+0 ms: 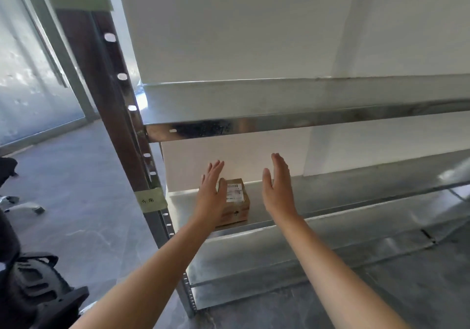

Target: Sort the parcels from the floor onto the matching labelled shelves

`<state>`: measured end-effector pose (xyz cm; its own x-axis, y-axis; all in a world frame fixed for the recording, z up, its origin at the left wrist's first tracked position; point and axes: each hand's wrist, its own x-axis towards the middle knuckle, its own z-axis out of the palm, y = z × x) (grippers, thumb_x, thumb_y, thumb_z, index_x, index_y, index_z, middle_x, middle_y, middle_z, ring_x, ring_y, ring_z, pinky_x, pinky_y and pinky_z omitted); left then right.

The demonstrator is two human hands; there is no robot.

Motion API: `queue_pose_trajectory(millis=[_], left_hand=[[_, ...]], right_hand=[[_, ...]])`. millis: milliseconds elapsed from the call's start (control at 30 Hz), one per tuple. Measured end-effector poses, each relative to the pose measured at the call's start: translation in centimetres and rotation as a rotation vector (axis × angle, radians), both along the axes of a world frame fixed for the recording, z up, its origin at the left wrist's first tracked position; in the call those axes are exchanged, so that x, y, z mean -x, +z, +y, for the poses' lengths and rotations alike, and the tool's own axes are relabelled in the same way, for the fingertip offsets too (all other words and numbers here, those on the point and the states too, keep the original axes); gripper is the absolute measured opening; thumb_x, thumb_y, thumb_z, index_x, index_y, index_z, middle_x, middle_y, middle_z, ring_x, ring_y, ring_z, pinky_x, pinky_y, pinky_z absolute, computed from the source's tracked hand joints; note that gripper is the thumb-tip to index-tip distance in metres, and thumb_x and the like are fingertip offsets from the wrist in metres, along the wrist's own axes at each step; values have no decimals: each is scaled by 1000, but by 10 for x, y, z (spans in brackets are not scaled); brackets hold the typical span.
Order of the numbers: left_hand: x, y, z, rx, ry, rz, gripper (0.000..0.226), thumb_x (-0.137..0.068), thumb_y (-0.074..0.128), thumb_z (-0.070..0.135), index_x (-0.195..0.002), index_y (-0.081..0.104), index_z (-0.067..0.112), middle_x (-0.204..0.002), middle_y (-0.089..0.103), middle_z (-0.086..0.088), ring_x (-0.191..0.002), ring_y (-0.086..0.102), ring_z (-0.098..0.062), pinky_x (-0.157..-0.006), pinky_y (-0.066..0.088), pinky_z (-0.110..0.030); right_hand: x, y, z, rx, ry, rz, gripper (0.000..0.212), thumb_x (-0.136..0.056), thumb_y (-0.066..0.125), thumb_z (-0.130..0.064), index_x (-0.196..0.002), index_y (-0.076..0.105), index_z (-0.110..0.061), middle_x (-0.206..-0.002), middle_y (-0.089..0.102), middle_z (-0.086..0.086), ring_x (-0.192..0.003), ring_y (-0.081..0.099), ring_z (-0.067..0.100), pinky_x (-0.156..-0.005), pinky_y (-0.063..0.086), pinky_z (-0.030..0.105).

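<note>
Head view shows a small brown cardboard parcel (pixel 235 202) sitting on the lower metal shelf (pixel 318 206), near its left end and close to the front lip, with a white shipping label (pixel 234 193) on top. The left hand (pixel 211 193) is spread flat with fingers (pixel 216 169) extended, overlapping the parcel's left side in the picture; whether the palm touches the box cannot be told. The right hand (pixel 277 188) is likewise open, fingers together and pointing up, apart from the parcel to its right, holding nothing. A taped tag (pixel 150 199) with writing sits on the upright post (pixel 119 115) beside this shelf. The parcel looks like stiff corrugated card, probably light given its size, with dry faces that should not slip. Its flat left and right walls seem the natural holds for two palms, or one hand could span the top from above.
</note>
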<state>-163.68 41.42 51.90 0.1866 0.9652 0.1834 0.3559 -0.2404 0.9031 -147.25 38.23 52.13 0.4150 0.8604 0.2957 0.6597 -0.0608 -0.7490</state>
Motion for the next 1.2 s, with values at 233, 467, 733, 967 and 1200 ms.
queue_pose_trajectory(millis=[233, 467, 733, 967, 1200], left_hand=[[-34, 36, -35, -588, -239, 675, 64, -100, -11, 50, -158, -10, 24, -165, -22, 9, -150, -29, -8, -119, -24, -28], [-95, 56, -49, -699, -271, 663, 61, -106, -1, 45, -160, -9, 16, -169, -16, -2, -153, -22, -17, -124, -14, -34], [-190, 68, -82, -782, -447, 578, 75, -96, -20, 53, -159, -13, 15, -169, -19, -4, -154, -23, -20, -126, -15, -36], [-281, 48, -158, -830, -622, 382, 61, -108, 18, 38, -160, 16, 6, -169, 12, -11, -156, 8, -26, -127, -7, -33], [-374, 21, -208, -737, -771, 379, 73, -101, -4, 54, -160, 4, 12, -168, -2, -1, -156, -5, -15, -128, -5, -35]], right_hand=[[-9, 25, -31, -15, -100, -290, 65, -107, 28, -43, -161, -4, -24, -170, -4, -6, -156, 0, 11, -126, -2, 34], [-39, 50, -76, -27, -218, -253, 68, -108, 32, -37, -160, -10, -23, -169, -10, -6, -155, -9, 8, -127, 0, 39], [-136, 76, -167, -23, -480, -279, 68, -107, 34, -36, -161, -4, -20, -170, -2, -1, -156, -2, 13, -127, 4, 42], [-201, 57, -246, 95, -655, -346, 72, -106, 33, -41, -160, -7, -14, -169, -6, 1, -155, -6, 13, -128, 2, 40], [-285, 33, -323, 173, -826, -238, 71, -107, 28, -43, -160, -9, -15, -169, -8, 1, -155, -8, 15, -126, -7, 37]])
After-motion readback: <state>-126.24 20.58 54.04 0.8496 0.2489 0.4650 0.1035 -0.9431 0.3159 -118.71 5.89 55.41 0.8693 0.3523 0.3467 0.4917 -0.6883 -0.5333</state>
